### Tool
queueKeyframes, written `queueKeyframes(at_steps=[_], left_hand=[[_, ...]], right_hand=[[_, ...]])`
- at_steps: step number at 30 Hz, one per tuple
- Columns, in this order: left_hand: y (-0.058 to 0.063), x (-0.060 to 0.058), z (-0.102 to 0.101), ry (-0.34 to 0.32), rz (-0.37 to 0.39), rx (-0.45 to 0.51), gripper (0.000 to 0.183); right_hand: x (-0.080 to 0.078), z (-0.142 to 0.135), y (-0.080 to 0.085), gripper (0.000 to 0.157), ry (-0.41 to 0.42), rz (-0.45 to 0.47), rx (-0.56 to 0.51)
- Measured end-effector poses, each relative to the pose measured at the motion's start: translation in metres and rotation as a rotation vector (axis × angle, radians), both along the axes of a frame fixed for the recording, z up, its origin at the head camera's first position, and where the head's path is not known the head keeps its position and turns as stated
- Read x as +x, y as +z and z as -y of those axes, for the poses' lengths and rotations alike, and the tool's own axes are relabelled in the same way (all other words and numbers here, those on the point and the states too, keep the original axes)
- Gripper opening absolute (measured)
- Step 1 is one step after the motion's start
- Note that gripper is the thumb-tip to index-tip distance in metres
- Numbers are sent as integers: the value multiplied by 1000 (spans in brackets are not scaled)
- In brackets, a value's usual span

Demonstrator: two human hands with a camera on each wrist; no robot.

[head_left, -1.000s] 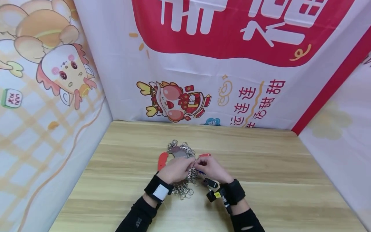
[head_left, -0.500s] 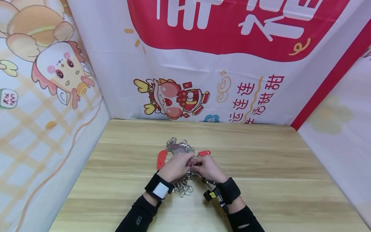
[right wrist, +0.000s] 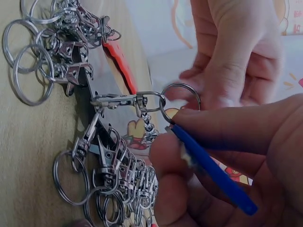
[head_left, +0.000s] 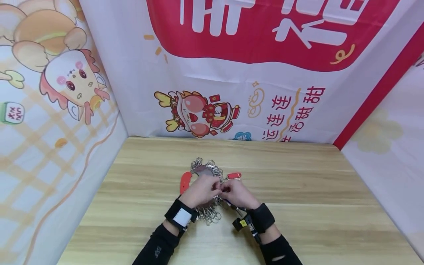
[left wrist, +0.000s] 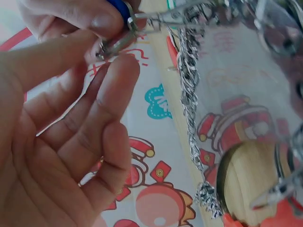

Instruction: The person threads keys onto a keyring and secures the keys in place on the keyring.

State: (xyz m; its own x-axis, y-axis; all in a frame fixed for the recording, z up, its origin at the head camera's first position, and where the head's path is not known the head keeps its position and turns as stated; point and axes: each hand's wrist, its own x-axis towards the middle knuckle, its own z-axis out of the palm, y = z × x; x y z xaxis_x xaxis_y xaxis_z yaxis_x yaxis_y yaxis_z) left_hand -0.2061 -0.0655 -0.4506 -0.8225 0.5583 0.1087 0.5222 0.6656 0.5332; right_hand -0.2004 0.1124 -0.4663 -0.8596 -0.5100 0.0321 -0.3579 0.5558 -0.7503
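A blue key tag (right wrist: 215,175) hangs on a split key ring (right wrist: 183,86), which is linked to a silver swivel clip (right wrist: 118,100) on a shiny metal plate (head_left: 202,171). My right hand (head_left: 241,194) pinches the tag close to the ring between thumb and fingers. Opposite it, my left hand (head_left: 202,190) pinches the ring's edge with thumb and index finger, as the left wrist view shows; its other fingers are loosely bent. Many clips with bare rings (right wrist: 33,73) line the plate's edge. In the head view both hands cover the ring and blue tag.
A red tag (head_left: 234,175) lies just beyond my right hand. An orange-red handle-like piece (head_left: 185,182) sits at the plate's left side. The wooden table (head_left: 298,176) meets printed cloth walls at the back and sides.
Since a second ago my right hand has moved slightly left, closer to the left hand, and the red tag shows more fully. Over the last half second the fingertips shift only a little.
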Motion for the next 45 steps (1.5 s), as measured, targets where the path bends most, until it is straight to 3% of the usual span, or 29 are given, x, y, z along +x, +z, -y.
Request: queueKeyframes(at_steps=[4, 13, 20, 27, 34, 45], left_hand=[[-5, 1, 5, 27, 80, -30, 21], [-2, 1, 7, -50, 133, -55, 13], [-3, 2, 6, -74, 126, -48, 18], [-1, 1, 5, -53, 141, -25, 20], [-2, -1, 10, -139, 149, -23, 17], [-3, -3, 10, -157, 136, -2, 11]], right_hand=[[2, -2, -1, 6, 9, 10, -2], [3, -3, 1, 7, -1, 11, -9], [3, -1, 2, 5, 14, -41, 26], [2, 1, 3, 5, 30, -87, 28], [3, -1, 5, 4, 23, -62, 31], [2, -2, 5, 5, 25, -25, 12]])
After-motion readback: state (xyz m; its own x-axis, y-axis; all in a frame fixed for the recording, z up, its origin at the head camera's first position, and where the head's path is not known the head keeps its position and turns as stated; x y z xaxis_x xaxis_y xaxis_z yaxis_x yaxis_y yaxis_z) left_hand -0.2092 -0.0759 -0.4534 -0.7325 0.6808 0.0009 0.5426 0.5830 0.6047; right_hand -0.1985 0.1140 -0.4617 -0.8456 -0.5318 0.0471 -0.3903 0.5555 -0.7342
